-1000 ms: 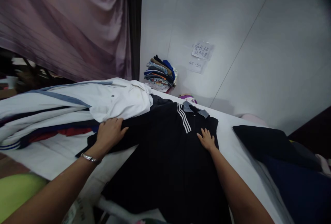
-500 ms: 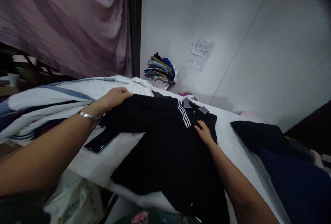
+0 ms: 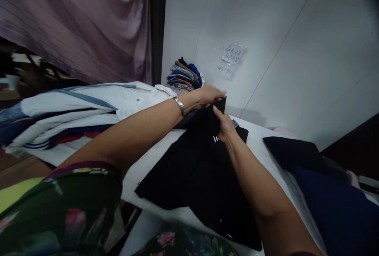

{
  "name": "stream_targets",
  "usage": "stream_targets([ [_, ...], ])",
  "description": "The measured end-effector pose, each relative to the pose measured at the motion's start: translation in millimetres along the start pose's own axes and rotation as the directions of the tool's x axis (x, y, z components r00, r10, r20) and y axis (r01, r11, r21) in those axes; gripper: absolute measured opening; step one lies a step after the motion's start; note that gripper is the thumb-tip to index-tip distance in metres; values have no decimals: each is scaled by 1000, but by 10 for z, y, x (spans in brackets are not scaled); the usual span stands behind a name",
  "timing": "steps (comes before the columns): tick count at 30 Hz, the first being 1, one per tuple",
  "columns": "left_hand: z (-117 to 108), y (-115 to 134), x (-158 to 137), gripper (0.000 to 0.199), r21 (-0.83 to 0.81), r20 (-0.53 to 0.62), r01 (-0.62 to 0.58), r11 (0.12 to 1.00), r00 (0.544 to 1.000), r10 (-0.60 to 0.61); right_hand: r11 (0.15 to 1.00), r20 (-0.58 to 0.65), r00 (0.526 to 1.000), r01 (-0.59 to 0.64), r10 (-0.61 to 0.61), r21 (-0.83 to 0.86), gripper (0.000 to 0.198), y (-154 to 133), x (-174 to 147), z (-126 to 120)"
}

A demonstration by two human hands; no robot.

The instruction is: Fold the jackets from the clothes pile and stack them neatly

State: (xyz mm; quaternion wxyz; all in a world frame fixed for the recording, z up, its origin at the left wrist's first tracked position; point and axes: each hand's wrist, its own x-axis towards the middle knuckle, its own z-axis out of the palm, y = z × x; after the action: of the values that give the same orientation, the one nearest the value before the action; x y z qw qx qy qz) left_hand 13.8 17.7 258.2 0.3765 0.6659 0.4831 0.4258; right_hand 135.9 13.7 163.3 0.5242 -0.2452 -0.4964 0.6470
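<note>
A black jacket [image 3: 189, 177] with white shoulder stripes and a grey collar lies spread on the white table. Its left-side sleeve is folded over toward the collar. My left hand [image 3: 209, 95] is closed on the sleeve, raised a little above the jacket's upper part. Just beside it, my right hand [image 3: 226, 125] pinches the same black cloth, thumb on the near side. The fingers behind the cloth are hidden. Most of the stripes and the collar are covered by the sleeve and my right hand.
To the left lies a heap of white and dark garments [image 3: 89, 102]. A stack of folded clothes [image 3: 185, 75] stands against the wall, near paper notes [image 3: 232, 56]. Black and navy folded garments [image 3: 334, 204] lie at right. A pink curtain [image 3: 97, 19] hangs at back left.
My left hand has carried the sleeve from the left across to the collar area. My right hand has gone from resting on the jacket's chest to gripping the cloth. My left arm now hides the phone.
</note>
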Motion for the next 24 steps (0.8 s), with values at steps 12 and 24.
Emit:
stream_targets([
  [12, -125, -2106, -1075, 54, 533, -221, 456, 713, 888, -402, 985, 63, 991, -124, 117, 121, 31, -211, 859, 33],
  [24, -245, -2415, -936, 32, 570, -229, 540, 619, 828, -512, 998, 90, 996, 24, -29, 55, 39, -357, 1775, 472],
])
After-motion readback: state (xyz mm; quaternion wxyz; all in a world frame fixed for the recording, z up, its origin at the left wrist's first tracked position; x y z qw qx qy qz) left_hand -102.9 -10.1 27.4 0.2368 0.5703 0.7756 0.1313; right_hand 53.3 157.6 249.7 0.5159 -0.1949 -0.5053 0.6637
